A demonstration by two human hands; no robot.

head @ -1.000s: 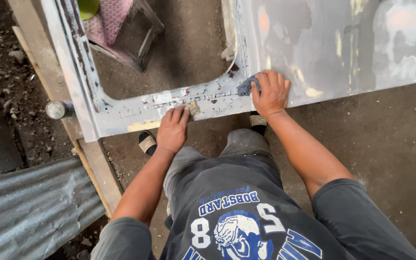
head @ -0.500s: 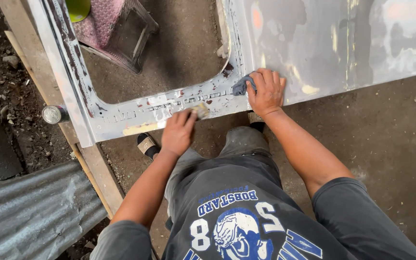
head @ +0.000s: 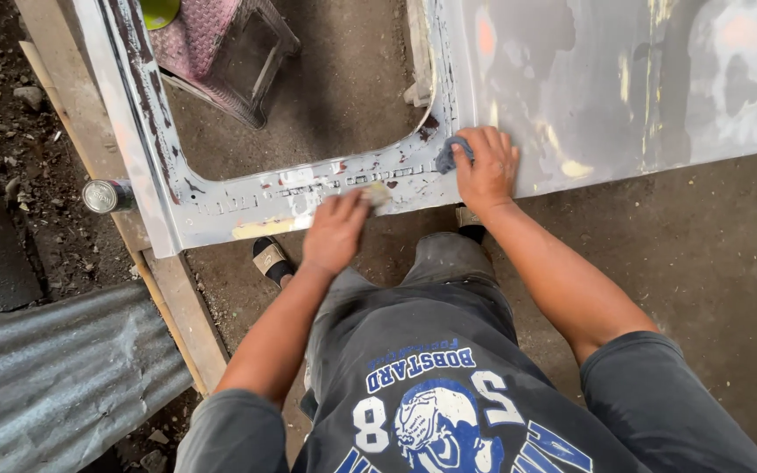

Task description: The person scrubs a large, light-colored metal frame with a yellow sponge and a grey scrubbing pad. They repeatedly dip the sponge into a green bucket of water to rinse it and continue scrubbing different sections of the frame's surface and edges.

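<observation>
Big grey-white metal panel [head: 624, 88] lies flat on the floor. Right hand [head: 486, 166] presses a blue-grey cloth [head: 451, 153] at the cutout's corner, fingers clamped on it. Left hand [head: 336, 232] (blurred) has slid right along the panel's near edge, fingers closed on a small tan sanding pad [head: 378, 194]. Small can [head: 102, 195] sits by the panel's left corner.
</observation>
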